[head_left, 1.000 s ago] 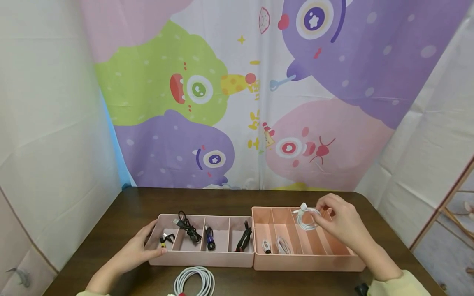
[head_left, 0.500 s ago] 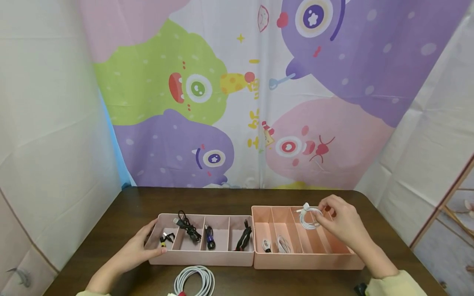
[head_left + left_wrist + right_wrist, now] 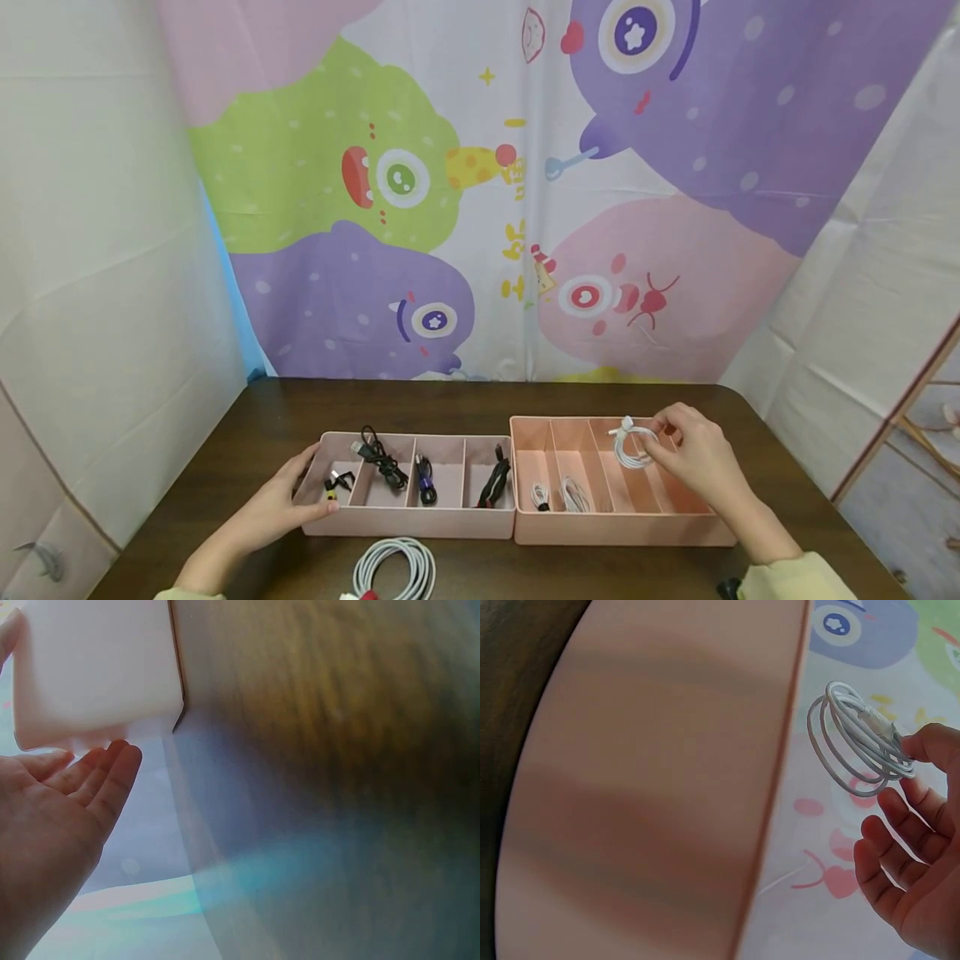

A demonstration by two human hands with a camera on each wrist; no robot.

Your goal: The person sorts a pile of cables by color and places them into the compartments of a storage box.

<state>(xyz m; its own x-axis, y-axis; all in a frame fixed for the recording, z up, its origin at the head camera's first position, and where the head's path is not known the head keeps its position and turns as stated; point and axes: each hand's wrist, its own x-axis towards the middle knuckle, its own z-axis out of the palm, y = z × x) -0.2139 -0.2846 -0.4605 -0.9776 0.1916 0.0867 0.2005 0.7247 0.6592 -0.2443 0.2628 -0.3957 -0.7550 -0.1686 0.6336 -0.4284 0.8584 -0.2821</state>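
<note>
A coiled white charging cable (image 3: 632,443) hangs above the peach divided box (image 3: 622,528). My right hand (image 3: 693,450) pinches its coil between thumb and index finger; the other fingers are loosely bent in the right wrist view. My left hand (image 3: 277,500) rests on the left end of the mauve divided box (image 3: 408,522), thumb at the front corner. In the left wrist view its fingers (image 3: 112,776) lie fairly straight against that box's end. Black cables (image 3: 382,462) lie in the mauve box. Small white cables (image 3: 575,495) lie in the peach box's left compartments.
A larger coil of white cable (image 3: 393,567) with a red piece lies on the dark wooden table (image 3: 442,404) in front of the mauve box. A small black object (image 3: 728,588) sits near the right sleeve. A cartoon-printed curtain (image 3: 495,333) hangs behind the table.
My right hand has moved slightly right and down with the white charging cable, over the peach box. My left hand stays at the mauve box.
</note>
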